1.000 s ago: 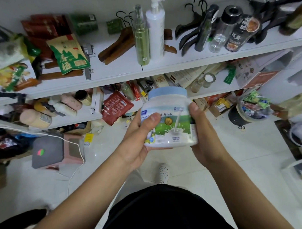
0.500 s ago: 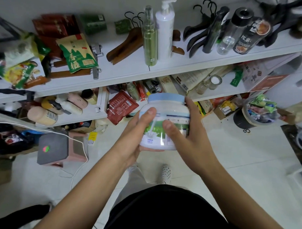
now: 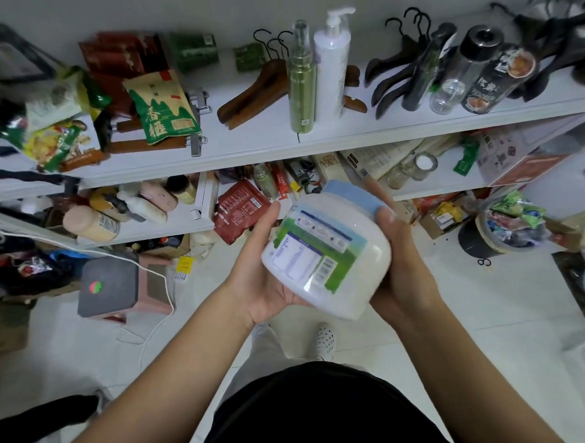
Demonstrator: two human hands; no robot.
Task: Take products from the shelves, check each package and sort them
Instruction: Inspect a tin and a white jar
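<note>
Head view. A large white plastic jar with a light-blue screw lid (image 3: pixel 325 253) is held in both hands in front of the white shelving unit (image 3: pixel 348 135), above the pale tiled floor (image 3: pixel 486 314). The jar is tilted, lid end pointing up and away toward the lower shelf, base toward the person. Its wrap-around label faces the camera: green and blue printed bands, a white panel of fine blue text in table form, and a barcode block near the lower right edge. The print is too small to read. The jar body is translucent white and appears filled with a pale content; the lid is seated on the neck.

The left hand (image 3: pixel 263 278) supports the jar from below and from its left side, palm up, fingers curled under the base, thumb extended up along the label edge. The right hand (image 3: pixel 402 267) clasps the jar's right side, fingers wrapped around the back, thumb lying at the rim of the lid. Both hands are in firm contact with the jar.

Upper shelf: a green and cream snack pouch with Chinese characters (image 3: pixel 162 106) leaning upright, brown wooden hangers (image 3: pixel 257 93), a slim green spray bottle (image 3: pixel 301 78) standing just beside a tall white pump bottle (image 3: pixel 332 57), black plastic hangers (image 3: pixel 402 68) to the right. Lower shelf: a dark red foil pouch (image 3: pixel 241 210) at the edge, near the left thumb. On the floor at left, a grey box on a pink stool (image 3: pixel 111 287).
</note>
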